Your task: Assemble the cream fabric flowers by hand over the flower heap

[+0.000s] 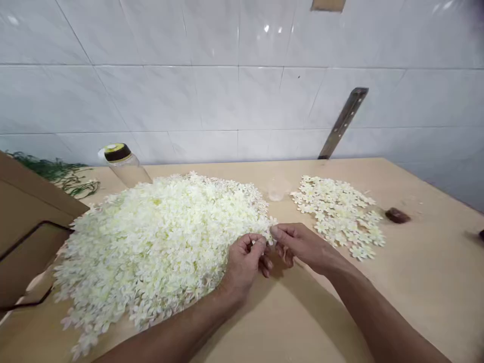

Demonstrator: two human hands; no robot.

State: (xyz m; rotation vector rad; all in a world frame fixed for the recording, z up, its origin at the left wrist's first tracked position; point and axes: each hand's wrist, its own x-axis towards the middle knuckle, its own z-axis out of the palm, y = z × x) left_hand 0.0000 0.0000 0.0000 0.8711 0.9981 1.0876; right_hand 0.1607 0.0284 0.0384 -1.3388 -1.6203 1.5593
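Observation:
My left hand (244, 259) is at the right edge of a big heap of white artificial flowers (162, 227), thumb and forefinger pinched together. Close beside it, almost touching, my right hand (300, 244) also pinches with thumb and forefinger. A small white artificial flower (269, 235) shows between the fingertips of both hands, partly covered by them. On the right, beyond my right hand, a smaller group of pale flowers (336, 209) lies spread flat on the table (423, 282).
A clear bottle with a dark and yellow lid (126, 164) stands behind the heap. Green plastic stems (56, 174) and a cardboard box (30, 212) are at left. A metal strip (343, 123) leans on the tiled wall; a dark reddish object (398, 216) lies right.

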